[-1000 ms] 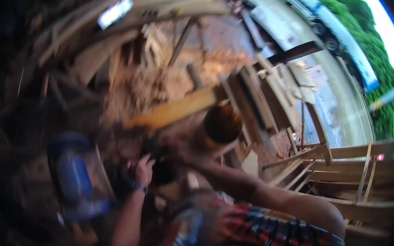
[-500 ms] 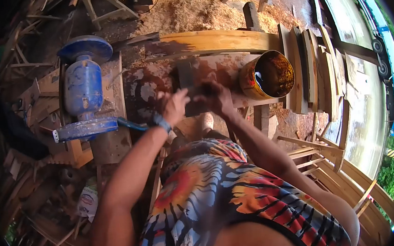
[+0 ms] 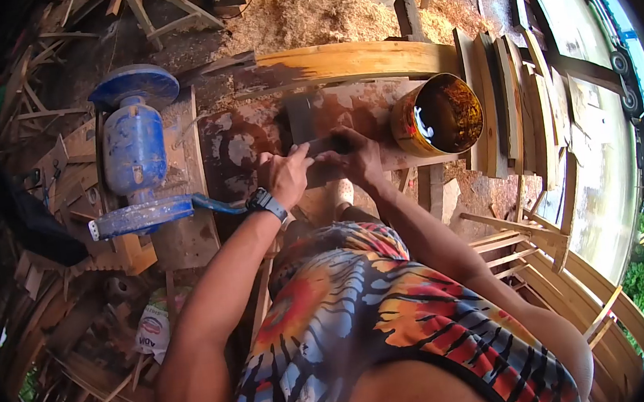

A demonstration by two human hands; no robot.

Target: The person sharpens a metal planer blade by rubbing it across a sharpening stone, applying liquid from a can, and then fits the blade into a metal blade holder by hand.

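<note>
- Versus the frame half a second ago, the view is crisper and both hands have barely shifted; versus the one a second ago, the smear and tilt are gone.
- We judge this as a steady spell of close two-handed handling.
- Dark piece [image 3: 326, 145]: between the hands, over the near part of the bench [image 3: 356, 112].
- Right hand [image 3: 362, 158]: thumb and forefinger narrowed, seemingly pinching the piece. Left hand [image 3: 286, 179]: fingers bent, tips at its 9 o'clock end; we cannot tell whether they grip.
- Bench surface: red-brown with pale worn patches; a dark grey strip [image 3: 300, 118] lies across it at 11 to 12 o'clock from the hands.
- On it, toward 2 to 3 o'clock: an open, stained can [image 3: 411, 124]; stacked boards [image 3: 510, 98] beyond.
- Blue machine [image 3: 135, 149]: 9 to 10 o'clock. Yellowish beam [image 3: 355, 64]: 12 to 1 o'clock.
- Room: shavings [image 3: 312, 16] at 12, printed bag [image 3: 151, 331] near 8, slatted timber [image 3: 576, 262] at 4 o'clock.
</note>
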